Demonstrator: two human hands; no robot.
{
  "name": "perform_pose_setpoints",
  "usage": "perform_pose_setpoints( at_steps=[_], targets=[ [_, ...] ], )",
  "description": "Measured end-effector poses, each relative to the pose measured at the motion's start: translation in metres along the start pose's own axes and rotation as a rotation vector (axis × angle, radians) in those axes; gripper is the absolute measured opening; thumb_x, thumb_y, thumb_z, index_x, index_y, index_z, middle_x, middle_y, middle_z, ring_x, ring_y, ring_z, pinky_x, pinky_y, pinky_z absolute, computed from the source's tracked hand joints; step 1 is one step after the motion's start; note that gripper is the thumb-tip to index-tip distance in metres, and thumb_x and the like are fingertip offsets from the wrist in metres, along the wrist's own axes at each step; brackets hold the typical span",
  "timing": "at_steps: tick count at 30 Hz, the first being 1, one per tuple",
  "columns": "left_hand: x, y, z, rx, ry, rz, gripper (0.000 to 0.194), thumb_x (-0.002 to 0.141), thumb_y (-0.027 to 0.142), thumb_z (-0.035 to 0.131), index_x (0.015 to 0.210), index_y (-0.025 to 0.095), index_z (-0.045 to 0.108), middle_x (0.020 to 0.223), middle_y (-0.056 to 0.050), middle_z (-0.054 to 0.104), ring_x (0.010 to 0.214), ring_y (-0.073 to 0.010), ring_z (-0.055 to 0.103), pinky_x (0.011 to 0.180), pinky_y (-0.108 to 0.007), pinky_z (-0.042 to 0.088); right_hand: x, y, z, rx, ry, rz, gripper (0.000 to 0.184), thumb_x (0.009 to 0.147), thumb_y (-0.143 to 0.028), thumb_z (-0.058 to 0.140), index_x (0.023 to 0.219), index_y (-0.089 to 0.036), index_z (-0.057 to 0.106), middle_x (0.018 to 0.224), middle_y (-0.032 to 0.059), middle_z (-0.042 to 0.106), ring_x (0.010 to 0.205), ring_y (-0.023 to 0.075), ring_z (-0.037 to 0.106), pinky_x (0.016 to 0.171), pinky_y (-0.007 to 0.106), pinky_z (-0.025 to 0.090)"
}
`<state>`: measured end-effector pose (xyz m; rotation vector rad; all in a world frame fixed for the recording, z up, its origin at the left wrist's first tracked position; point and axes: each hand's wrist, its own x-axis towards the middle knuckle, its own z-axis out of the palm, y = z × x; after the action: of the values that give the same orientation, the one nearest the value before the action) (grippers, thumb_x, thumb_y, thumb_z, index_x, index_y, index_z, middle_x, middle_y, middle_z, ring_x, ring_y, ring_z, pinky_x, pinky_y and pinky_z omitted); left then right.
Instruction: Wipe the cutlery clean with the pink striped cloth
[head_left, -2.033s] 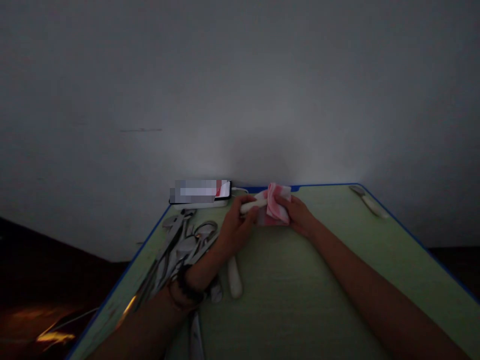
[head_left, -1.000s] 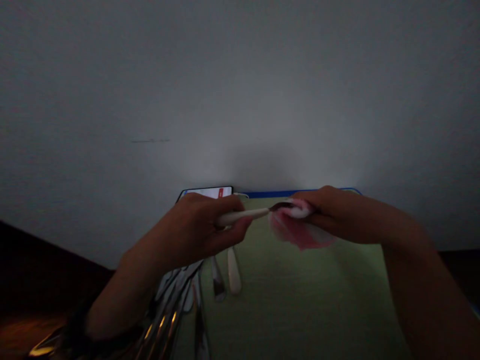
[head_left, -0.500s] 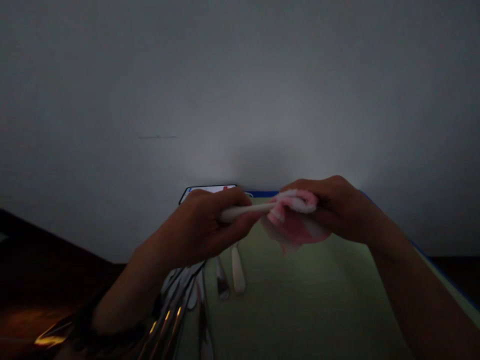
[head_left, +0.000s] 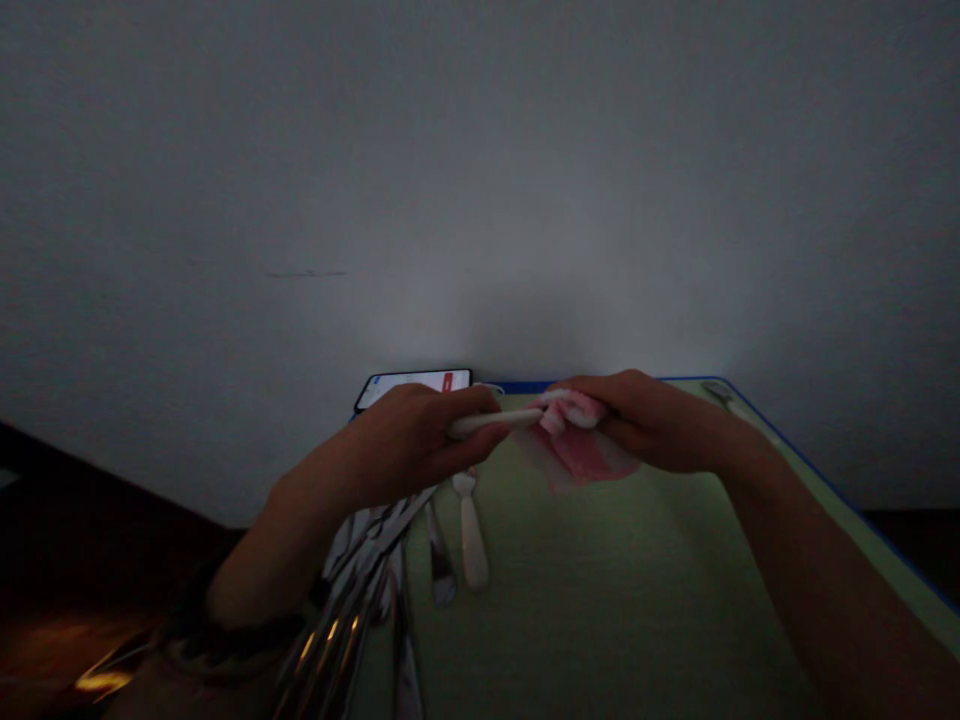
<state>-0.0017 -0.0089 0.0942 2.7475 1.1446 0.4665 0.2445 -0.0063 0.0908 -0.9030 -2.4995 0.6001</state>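
Note:
My left hand (head_left: 427, 430) is closed on the pale handle of a white-handled utensil (head_left: 495, 422), held level above the table. My right hand (head_left: 652, 420) pinches a pink and white cloth (head_left: 581, 450) around the utensil's other end. The cloth hides that end, so its kind does not show. Part of the cloth hangs loose below my right fingers. Under my left hand lie a white-handled piece of cutlery (head_left: 472, 540) and a small metal-handled one (head_left: 441, 565).
Several metal utensils (head_left: 352, 590) lie piled on the green tabletop (head_left: 600, 600) at left. A lit phone (head_left: 420, 382) leans by the grey wall (head_left: 480, 180). Another utensil (head_left: 724, 395) lies in the far right corner, inside the blue edge (head_left: 795, 455).
My right hand and the cloth have shifted left along the utensil, closer to my left hand. The utensil in the far right corner has come into sight.

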Motion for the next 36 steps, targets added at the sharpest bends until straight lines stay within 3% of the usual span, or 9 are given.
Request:
perform_pose_setpoints(
  at_steps=[4,8,12,20,24,26,31,33,36],
  targets=[
    [0.0,-0.001,0.001,-0.039,-0.018,0.008,0.024,0.085,0.04,0.045,0.089,0.024,0.063,0.049,0.006,0.047,0.041,-0.0074,0.041,0.044,-0.018,0.026,-0.003,-0.001,-0.002,-0.013,-0.056,0.032,0.037,0.079,-0.01,0.043,0.11,-0.024,0.058,0.096,0.0009,0.067,0.077,0.013,0.057,0.069,0.022,0.039],
    [0.0,-0.003,0.002,-0.039,-0.027,0.003,0.025,0.085,0.039,0.045,0.087,0.023,0.064,0.048,0.005,0.046,0.04,-0.0076,0.04,0.043,-0.019,0.025,-0.006,0.005,-0.005,-0.062,-0.102,0.114,0.027,0.082,-0.015,0.045,0.1,-0.023,0.063,0.085,0.0001,0.068,0.071,0.013,0.056,0.063,0.022,0.037],
    [0.0,0.001,-0.001,-0.032,-0.001,-0.004,0.025,0.086,0.038,0.044,0.091,0.022,0.064,0.049,0.005,0.047,0.04,-0.0073,0.04,0.043,-0.019,0.025,-0.008,0.015,-0.008,-0.051,-0.059,0.164,0.023,0.082,-0.023,0.047,0.098,-0.022,0.064,0.079,-0.0005,0.067,0.066,0.0128,0.054,0.058,0.022,0.035],
    [0.001,0.003,-0.002,0.029,0.056,-0.016,0.029,0.086,0.042,0.044,0.087,0.02,0.063,0.049,0.005,0.048,0.042,-0.0075,0.042,0.047,-0.02,0.027,0.001,0.016,0.002,-0.059,-0.024,0.129,0.021,0.082,-0.024,0.049,0.095,-0.019,0.065,0.079,0.001,0.067,0.069,0.0127,0.056,0.06,0.022,0.036],
    [0.001,0.001,-0.004,0.024,0.035,-0.075,0.032,0.087,0.043,0.041,0.093,0.019,0.062,0.053,0.004,0.052,0.046,-0.0077,0.045,0.05,-0.02,0.029,0.004,0.022,0.006,0.021,0.149,0.036,0.024,0.081,-0.022,0.051,0.101,-0.023,0.064,0.089,0.0006,0.068,0.08,0.0137,0.059,0.072,0.023,0.039],
    [0.001,0.002,-0.005,-0.012,0.012,-0.112,0.033,0.088,0.043,0.038,0.097,0.019,0.06,0.057,0.004,0.053,0.047,-0.0075,0.045,0.05,-0.02,0.03,0.006,0.025,0.01,0.13,0.297,0.02,0.023,0.081,-0.026,0.053,0.1,-0.022,0.065,0.091,0.0005,0.068,0.083,0.0143,0.059,0.074,0.024,0.04],
    [0.004,0.006,0.005,-0.15,-0.09,-0.071,0.036,0.092,0.041,0.028,0.091,0.017,0.054,0.066,0.001,0.055,0.056,-0.0093,0.049,0.054,-0.021,0.034,0.025,0.026,0.036,0.65,0.778,0.197,0.033,0.075,-0.044,0.058,0.092,-0.017,0.065,0.081,0.0009,0.067,0.071,0.013,0.058,0.063,0.023,0.043],
    [0.007,0.011,0.016,-0.193,-0.121,-0.049,0.036,0.093,0.04,0.025,0.091,0.017,0.053,0.074,-0.001,0.058,0.066,-0.0115,0.053,0.06,-0.022,0.037,0.036,0.027,0.052,0.906,0.87,0.229,0.037,0.076,-0.049,0.054,0.094,-0.018,0.063,0.08,0.0014,0.066,0.071,0.0131,0.058,0.064,0.024,0.044],
    [0.011,0.018,0.034,-0.217,-0.057,-0.079,0.039,0.094,0.04,0.022,0.088,0.017,0.053,0.077,-0.002,0.058,0.068,-0.0123,0.053,0.064,-0.024,0.039,0.047,0.034,0.076,1.123,1.001,0.293,0.04,0.074,-0.054,0.053,0.091,-0.018,0.06,0.08,0.0025,0.066,0.07,0.0133,0.059,0.063,0.024,0.044]
  ],
)
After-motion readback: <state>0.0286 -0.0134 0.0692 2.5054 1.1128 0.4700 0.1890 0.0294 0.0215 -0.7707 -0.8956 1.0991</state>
